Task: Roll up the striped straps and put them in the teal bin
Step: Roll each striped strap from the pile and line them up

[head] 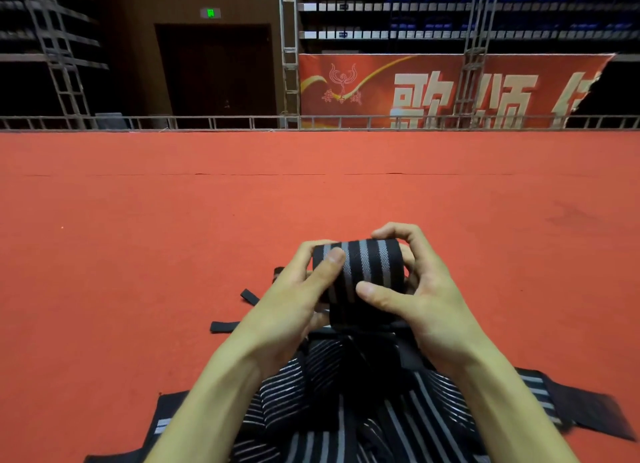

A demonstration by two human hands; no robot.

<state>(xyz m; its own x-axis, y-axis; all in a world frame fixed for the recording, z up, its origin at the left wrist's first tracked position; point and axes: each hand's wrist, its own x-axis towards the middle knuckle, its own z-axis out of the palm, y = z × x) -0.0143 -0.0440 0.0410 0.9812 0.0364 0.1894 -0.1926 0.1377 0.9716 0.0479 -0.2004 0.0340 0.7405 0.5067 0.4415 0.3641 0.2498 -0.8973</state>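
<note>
Both the left hand [301, 289] and right hand [412, 289] grasp one black grey-striped elastic strap [360, 265], part-rolled above the red carpeted floor [138, 237]; a pile of unrolled striped straps [346, 410] remains, teal bin unseen.

we see the red floor [173, 202] evenly lit from above, the background dim and murky, straight rails bowing at the edges, lower corners softly blurred.

Black, grey-striped strap [360, 268]: partly rolled, raised off the floor [311, 192], tail hanging down. Other straps [287, 393]: loose overlapping heap at floor's near edge, centre.
</note>
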